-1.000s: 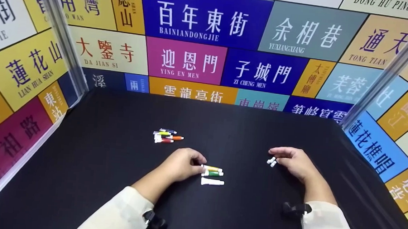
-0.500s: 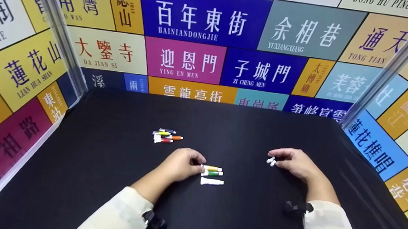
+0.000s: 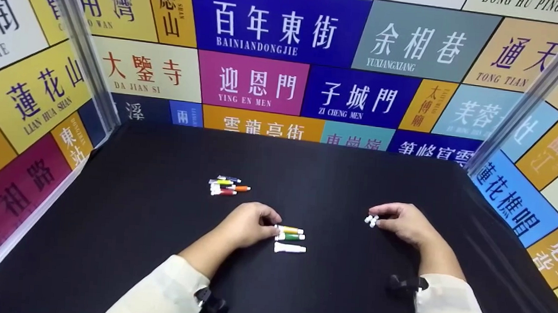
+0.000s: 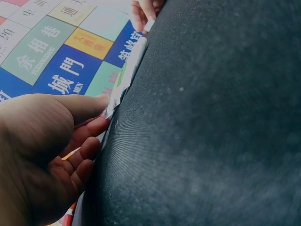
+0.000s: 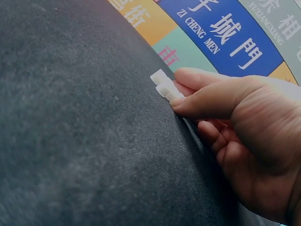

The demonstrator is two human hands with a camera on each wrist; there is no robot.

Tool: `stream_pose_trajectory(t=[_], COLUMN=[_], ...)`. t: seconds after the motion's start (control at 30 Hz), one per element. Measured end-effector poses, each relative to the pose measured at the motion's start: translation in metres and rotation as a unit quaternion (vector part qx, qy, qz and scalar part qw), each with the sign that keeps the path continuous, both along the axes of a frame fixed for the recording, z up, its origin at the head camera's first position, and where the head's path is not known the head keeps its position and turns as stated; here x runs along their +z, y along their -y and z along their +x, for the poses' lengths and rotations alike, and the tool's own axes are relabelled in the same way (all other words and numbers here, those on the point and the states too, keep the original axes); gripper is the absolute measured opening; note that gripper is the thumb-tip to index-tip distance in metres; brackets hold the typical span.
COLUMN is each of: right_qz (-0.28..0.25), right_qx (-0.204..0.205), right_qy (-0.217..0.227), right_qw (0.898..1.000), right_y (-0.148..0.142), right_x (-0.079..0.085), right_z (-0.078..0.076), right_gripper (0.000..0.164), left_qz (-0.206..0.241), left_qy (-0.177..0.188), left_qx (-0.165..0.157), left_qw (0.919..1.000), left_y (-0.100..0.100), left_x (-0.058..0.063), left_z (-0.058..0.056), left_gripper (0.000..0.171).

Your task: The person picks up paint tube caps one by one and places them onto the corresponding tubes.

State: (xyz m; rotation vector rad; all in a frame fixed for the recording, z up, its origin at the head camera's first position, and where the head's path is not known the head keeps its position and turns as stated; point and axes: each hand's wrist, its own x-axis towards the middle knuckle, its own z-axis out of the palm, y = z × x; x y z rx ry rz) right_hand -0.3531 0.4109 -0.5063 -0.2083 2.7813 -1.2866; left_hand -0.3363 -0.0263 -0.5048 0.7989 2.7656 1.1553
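My left hand (image 3: 253,226) pinches the flat ends of a yellow paint tube (image 3: 289,230) and a green paint tube (image 3: 293,237), which lie side by side on the black cloth. In the left wrist view, thumb and index fingertip meet at the pale crimped end (image 4: 111,109). A white paint tube (image 3: 290,248) lies just nearer to me, apart from the hand. Farther right, my right hand (image 3: 404,224) has thumb and index finger at a small cluster of white caps (image 3: 371,220). The right wrist view shows a white cap (image 5: 164,89) right at the thumb tip.
A group of paint tubes lies farther back on the left, among them a red tube (image 3: 225,192), an orange tube (image 3: 241,188) and a lime tube (image 3: 223,182). Black cloth (image 3: 336,180) covers the table, and printed panels (image 3: 278,24) stand behind it.
The white caps have shifted slightly within their cluster under my right fingertips. My left hand and the tubes have stayed in place.
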Motion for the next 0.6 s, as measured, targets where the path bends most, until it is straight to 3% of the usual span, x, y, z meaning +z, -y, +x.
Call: stream_pose_trajectory(t=[0.6], right_qz=[0.102], right_qx=[-0.018], right_qy=[-0.034], right_qw=[0.994], right_y=[-0.0001], right_x=[0.0009], right_z=[-0.0001], right_gripper=[0.025], left_qz=[0.011], left_qy=[0.004], left_qx=[0.004], left_qw=[0.9999], left_y=[0.0044], left_x=[-0.0012], left_z=[-0.0032], left_gripper=[0.017])
